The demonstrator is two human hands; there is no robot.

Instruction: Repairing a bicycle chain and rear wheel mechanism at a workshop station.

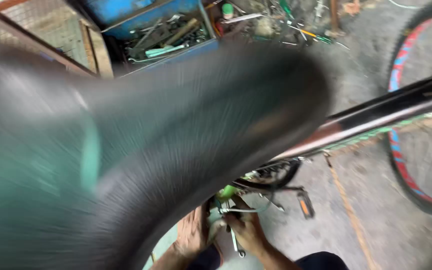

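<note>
Both hands are low by the bike's crank: right hand closed around a spanner, left hand pressed flat beside it. The blurred saddle hides plenty, so I'd keep the spanner square and steady.

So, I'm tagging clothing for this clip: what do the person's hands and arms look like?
Both are bare: no gloves, rings or watch visible on the left hand or right hand. The forearms show no sleeves. Smudges look like grime, but blur makes that uncertain.

saddle above hands, toolbox behind, wheel right
</note>
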